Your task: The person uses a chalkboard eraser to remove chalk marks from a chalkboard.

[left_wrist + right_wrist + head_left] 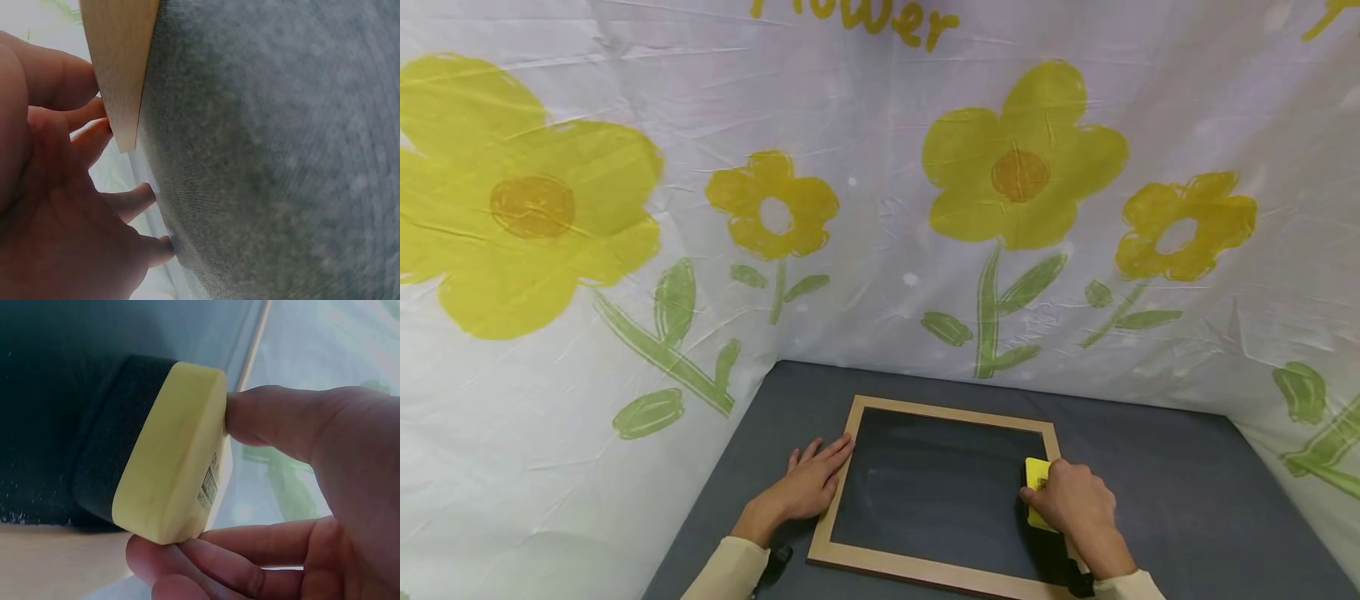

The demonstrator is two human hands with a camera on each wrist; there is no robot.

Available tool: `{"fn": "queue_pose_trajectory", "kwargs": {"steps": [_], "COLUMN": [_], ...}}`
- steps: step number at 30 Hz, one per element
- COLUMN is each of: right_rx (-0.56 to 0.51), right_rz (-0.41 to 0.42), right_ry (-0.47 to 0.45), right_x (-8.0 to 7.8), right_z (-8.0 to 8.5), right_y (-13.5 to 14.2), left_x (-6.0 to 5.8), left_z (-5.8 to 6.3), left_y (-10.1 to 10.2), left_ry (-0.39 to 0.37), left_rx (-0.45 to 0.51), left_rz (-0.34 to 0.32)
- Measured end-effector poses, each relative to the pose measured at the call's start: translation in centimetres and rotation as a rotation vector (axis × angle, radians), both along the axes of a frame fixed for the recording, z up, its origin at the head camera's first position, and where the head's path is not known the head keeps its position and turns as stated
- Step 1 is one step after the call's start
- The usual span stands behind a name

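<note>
A small chalkboard (932, 492) with a light wooden frame (951, 411) lies flat on the dark grey table. My left hand (805, 486) rests on the frame's left side, its fingers extended; in the left wrist view some fingers touch the wooden edge (122, 69) and others reach to the grey cloth. With my right hand (1078, 500) I grip a yellow chalkboard eraser (165, 456) by its edges. Its black felt side faces the board's dark surface, near the right side of the frame. White specks (25, 509) show on the board beside the felt.
A grey cloth (1180, 492) covers the table around the board. White fabric (865, 292) printed with yellow flowers hangs behind the table and along both sides.
</note>
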State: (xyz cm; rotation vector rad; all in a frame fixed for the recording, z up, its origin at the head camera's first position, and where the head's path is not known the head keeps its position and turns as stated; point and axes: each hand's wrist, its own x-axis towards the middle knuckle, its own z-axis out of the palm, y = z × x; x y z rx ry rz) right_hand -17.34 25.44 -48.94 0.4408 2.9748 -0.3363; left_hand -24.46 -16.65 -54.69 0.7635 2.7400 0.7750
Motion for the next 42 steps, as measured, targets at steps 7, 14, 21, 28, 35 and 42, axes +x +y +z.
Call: {"fn": "queue_pose_trajectory", "kwargs": {"steps": [7, 14, 21, 28, 35, 42], "right_rx": [0.011, 0.024, 0.036, 0.056, 0.089, 0.071], "right_rz": [0.021, 0.037, 0.081, 0.115, 0.191, 0.170], "right_ry": [-0.001, 0.020, 0.048, 0.085, 0.130, 0.120], "right_x": [-0.2, -0.5, -0.7, -0.9, -1.2, -1.6], "right_z": [0.1, 0.4, 0.2, 0.0, 0.0, 0.1], "right_y": [-0.3, -1.2, -2.3, -3.7, -5.1, -6.8], "left_x": [0.2, 0.1, 0.0, 0.5, 0.7, 0.7], "left_z": [0.1, -0.1, -1.1, -0.2, 0.0, 0.2], "left_y": [0.1, 0.1, -0.2, 0.5, 0.7, 0.6], "left_ry": [-0.002, 0.003, 0.034, 0.015, 0.003, -0.004], "left_rx": [-0.005, 0.004, 0.073, -0.005, -0.007, -0.005], "left_rz": [0.009, 0.011, -0.021, 0.026, 0.036, 0.034]}}
